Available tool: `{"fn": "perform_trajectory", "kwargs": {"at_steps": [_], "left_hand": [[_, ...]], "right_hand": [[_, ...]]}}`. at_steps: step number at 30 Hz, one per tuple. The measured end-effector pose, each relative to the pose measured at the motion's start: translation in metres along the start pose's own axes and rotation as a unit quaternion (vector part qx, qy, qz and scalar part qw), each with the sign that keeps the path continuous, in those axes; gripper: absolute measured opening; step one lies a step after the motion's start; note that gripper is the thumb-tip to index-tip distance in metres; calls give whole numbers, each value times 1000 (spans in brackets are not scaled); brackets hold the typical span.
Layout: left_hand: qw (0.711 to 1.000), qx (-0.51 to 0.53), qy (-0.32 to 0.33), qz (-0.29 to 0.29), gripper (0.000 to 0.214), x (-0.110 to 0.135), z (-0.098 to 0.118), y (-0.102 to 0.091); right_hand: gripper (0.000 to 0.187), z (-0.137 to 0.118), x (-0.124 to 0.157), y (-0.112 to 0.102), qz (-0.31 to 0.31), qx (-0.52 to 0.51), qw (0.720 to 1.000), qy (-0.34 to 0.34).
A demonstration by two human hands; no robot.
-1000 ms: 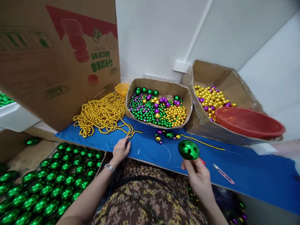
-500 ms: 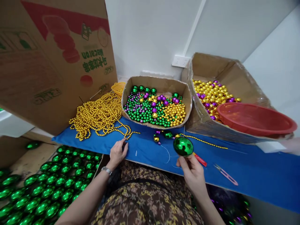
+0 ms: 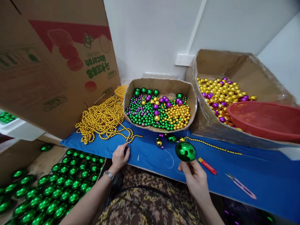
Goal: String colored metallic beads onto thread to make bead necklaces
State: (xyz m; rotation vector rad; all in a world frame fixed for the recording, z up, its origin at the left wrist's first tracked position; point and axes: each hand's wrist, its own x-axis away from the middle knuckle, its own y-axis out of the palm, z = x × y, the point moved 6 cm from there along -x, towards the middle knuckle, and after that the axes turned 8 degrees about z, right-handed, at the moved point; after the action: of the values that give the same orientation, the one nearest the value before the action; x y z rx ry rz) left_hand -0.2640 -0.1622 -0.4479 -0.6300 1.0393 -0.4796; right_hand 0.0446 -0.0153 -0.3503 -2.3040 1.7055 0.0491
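My right hand [image 3: 195,176] pinches a green ball [image 3: 185,152], seemingly mid-threading; the next move wants steadiness. Whether my half-curled left hand [image 3: 120,156] grips anything, I can't tell.

On the tall cardboard box [image 3: 77,109] to your left you can read "Macaron" [image 3: 95,60], printed upside down in green; just below it in your view stand large green Chinese characters [image 3: 97,70], also inverted, while the box's smaller green marks [image 3: 55,103] are too blurred for you to read
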Motion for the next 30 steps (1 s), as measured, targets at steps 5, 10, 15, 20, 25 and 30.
{"fn": "perform_trajectory", "kwargs": {"at_steps": [5, 10, 15, 20, 25, 30], "left_hand": [[1000, -2, 20, 16, 27, 0, 2, -1], [999, -6, 30, 21, 25, -1, 3, -1], [999, -3, 27, 19, 24, -1, 4, -1], [1000, -3, 27, 16, 24, -1, 5, -1], [1000, -7, 18, 16, 23, -2, 7, -3], [1000, -9, 11, 18, 23, -2, 8, -3]], "right_hand": [[24, 6, 4, 0, -14, 2, 1000, 10], [23, 9, 5, 0, -14, -2, 1000, 8], [22, 7, 5, 8, -29, -5, 1000, 2], [23, 8, 6, 8, -37, 0, 999, -1], [22, 11, 7, 5, -43, 14, 999, 7], [24, 12, 7, 9, -45, 15, 999, 3]]}}
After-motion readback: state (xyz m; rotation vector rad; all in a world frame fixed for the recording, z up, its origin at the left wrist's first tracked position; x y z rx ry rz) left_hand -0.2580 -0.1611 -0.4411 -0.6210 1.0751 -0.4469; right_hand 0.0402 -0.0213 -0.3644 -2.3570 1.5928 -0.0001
